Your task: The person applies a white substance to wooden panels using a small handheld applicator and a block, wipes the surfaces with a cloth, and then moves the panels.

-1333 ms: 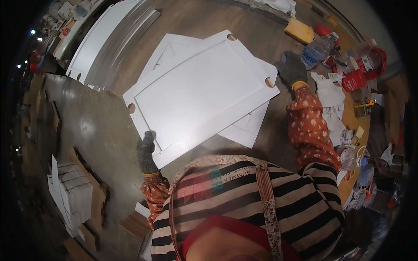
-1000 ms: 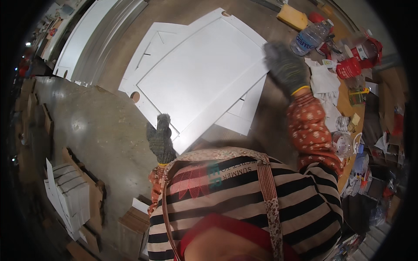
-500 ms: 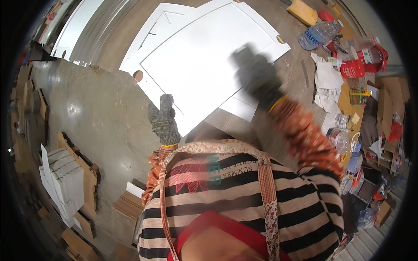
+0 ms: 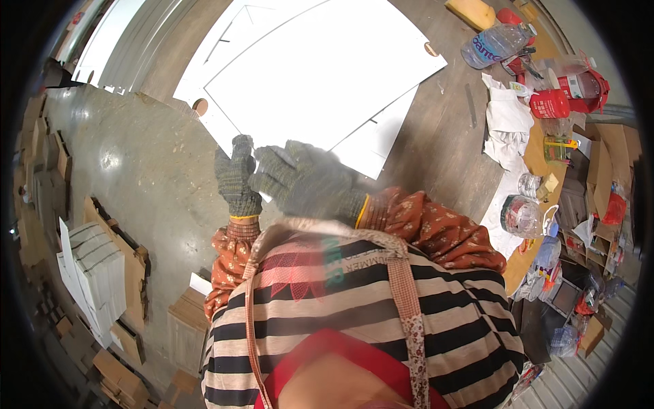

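Observation:
A flat white panel (image 4: 306, 75) with a thin groove and a round brown hole near each of two corners lies on the wooden worktop, over another white panel (image 4: 376, 146). My left hand (image 4: 237, 178), in a grey-green knitted glove, is closed on the upper panel's left edge, one finger on top and the rest at the outer side. Beside it, my gloved right hand (image 4: 310, 178) rests over the panel's near corner, fingers spread and pointing left, partly blurred. It holds nothing that I can see and hides most of that corner.
Along the right stand a water bottle (image 4: 497, 46), a red container (image 4: 549, 103), a crumpled white cloth (image 4: 507, 126) and a clear jug (image 4: 523, 217). A metal strip (image 4: 471, 105) lies on the worktop (image 4: 443, 136). Stacked white boards (image 4: 95, 279) and cardboard (image 4: 122, 378) are on the floor at left.
My right hand has swung from the panel's right side down and left to its near corner, beside my left hand. The view has shifted slightly; my left hand stays at the edge.

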Available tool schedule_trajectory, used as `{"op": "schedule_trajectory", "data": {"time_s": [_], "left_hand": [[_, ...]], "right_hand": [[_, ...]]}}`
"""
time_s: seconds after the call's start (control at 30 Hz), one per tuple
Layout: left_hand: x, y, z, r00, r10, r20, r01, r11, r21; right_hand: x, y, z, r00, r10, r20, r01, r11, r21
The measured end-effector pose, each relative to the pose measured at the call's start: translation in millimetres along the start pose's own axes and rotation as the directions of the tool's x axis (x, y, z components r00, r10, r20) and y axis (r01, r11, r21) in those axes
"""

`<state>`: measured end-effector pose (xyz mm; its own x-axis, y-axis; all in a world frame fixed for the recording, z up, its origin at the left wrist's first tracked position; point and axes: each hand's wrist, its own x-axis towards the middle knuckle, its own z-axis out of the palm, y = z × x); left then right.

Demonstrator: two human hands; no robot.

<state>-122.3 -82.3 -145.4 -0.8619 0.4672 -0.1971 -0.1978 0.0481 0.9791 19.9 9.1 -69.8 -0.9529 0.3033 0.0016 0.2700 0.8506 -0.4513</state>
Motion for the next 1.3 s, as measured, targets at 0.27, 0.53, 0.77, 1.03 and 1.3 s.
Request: {"op": "schedule_trajectory", "data": {"time_s": [0.27,0.53,0.77,1.03,1.3], "left_hand": [[0,13,1,0.990,-0.134,0.042,0.139,0.976,-0.166],[-17,-1,-21,0.977,0.002,0.214,0.015,0.997,-0.077],[101,56,-67,0.914,-0.149,0.377,-0.137,0.761,0.635],[15,43,89,0.331,0.641,0.693,-0.894,-0.021,0.447],[4,42,115,0.344,0.547,0.763,-0.917,0.021,0.398]], "right_hand": [[-22,195,-73,0.824,0.170,-0.540,-0.491,0.689,-0.533],[-13,68,-20,0.971,-0.153,-0.184,0.094,0.951,-0.295],[-34,195,-126,0.852,0.396,-0.343,-0.523,0.674,-0.522],[-50,119,-76,0.965,0.202,-0.169,-0.247,0.918,-0.311],[51,223,-113,0.960,0.035,-0.277,-0.170,0.861,-0.480]]}}
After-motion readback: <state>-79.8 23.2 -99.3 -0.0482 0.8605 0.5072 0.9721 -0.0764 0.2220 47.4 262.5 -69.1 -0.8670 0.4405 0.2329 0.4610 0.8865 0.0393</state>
